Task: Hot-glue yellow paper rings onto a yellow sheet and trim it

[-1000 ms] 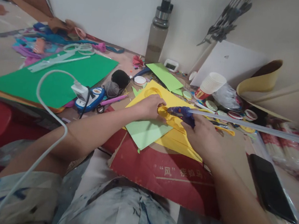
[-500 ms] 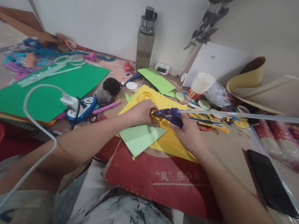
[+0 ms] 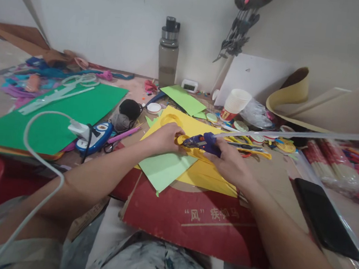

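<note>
My right hand (image 3: 230,159) is wrapped round a dark blue glue gun (image 3: 209,143), with a long clear glue stick (image 3: 283,133) running out of its back to the right. The gun's nozzle points left at a small yellow piece (image 3: 180,140), which my left hand (image 3: 168,137) pinches between its fingers. Under both hands lie yellow sheets (image 3: 207,174), partly covered by a pale green sheet (image 3: 165,169). These rest on a red and brown cardboard (image 3: 164,212).
On the left are a green sheet (image 3: 81,110) and a blue power strip (image 3: 98,138) with a white cable. Behind stand a bottle (image 3: 167,62) and stacked paper cups (image 3: 235,104). A black phone (image 3: 327,216) lies at right, near wrapped sticks (image 3: 331,165).
The view has shifted slightly. The yellow piece at my left fingertips shows more clearly, just off the nozzle. Both hands keep their grips.
</note>
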{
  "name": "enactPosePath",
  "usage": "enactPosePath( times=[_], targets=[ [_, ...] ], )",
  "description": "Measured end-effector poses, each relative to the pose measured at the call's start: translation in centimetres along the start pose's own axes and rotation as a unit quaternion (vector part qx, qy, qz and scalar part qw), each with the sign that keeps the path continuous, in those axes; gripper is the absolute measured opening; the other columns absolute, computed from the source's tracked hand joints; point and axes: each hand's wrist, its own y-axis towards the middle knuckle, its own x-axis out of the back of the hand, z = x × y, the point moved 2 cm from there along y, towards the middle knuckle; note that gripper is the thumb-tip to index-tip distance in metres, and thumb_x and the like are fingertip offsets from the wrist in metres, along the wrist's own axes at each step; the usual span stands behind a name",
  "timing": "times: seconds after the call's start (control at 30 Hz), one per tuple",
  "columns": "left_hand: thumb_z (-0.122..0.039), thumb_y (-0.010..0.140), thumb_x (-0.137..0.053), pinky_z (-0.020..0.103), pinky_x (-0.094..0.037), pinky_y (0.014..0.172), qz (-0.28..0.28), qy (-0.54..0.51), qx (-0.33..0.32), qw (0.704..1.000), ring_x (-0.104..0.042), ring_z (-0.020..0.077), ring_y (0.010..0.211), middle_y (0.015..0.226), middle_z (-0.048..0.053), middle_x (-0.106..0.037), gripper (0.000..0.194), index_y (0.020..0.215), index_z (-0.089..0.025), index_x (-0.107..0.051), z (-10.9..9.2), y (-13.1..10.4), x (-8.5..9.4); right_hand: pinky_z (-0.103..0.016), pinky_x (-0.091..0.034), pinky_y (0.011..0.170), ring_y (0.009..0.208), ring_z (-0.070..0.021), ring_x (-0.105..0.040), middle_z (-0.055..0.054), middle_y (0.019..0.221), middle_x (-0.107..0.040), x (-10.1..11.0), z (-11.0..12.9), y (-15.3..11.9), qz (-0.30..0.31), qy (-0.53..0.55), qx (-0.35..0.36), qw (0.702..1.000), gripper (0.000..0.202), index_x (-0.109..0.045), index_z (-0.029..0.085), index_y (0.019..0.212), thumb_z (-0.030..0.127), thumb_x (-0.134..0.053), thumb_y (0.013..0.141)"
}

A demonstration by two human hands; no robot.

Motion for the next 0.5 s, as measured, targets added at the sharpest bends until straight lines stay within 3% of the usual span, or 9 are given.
enactPosePath(
  times=[0.17, 0.37, 0.5],
  targets=[
    [-0.042, 0.063, -0.085, 0.031, -0.044, 0.072, 0.009, -0.007, 0.005, 1.000, -0.058, 0.0205, 0.084, 0.092, 0.004, -0.066, 0.042, 0.095, -0.018, -0.074, -0.3, 0.0, 0.0, -0.038, -0.051, 0.082, 0.093, -0.0265, -0.068, -0.010, 0.103, -0.073, -0.8, 0.2, 0.2, 0.003, 0.017, 0.006, 1.000, 0.026, -0.061, 0.020, 0.111, 0.025, -0.061, 0.086],
    [-0.038, 0.061, -0.087, 0.029, -0.042, 0.070, 0.017, -0.019, 0.011, 1.000, -0.057, 0.0189, 0.080, 0.088, 0.003, -0.065, 0.040, 0.093, -0.018, -0.073, -0.3, 0.0, 0.2, -0.041, -0.050, 0.089, 0.102, -0.0313, -0.067, -0.016, 0.108, -0.072, -1.4, 0.3, 0.6, -0.026, -0.064, 0.002, 0.998, 0.019, -0.063, 0.018, 0.104, 0.026, -0.061, 0.087],
    [-0.044, 0.064, -0.085, 0.029, -0.041, 0.069, 0.041, -0.017, 0.014, 0.999, -0.057, 0.0191, 0.080, 0.089, 0.003, -0.066, 0.042, 0.096, -0.019, -0.074, -0.4, 0.0, 0.6, -0.044, -0.049, 0.091, 0.104, -0.0331, -0.066, -0.018, 0.110, -0.072, -1.4, 0.4, 0.6, -0.034, -0.086, 0.019, 0.996, 0.019, -0.063, 0.016, 0.105, 0.024, -0.057, 0.089]
  ],
)
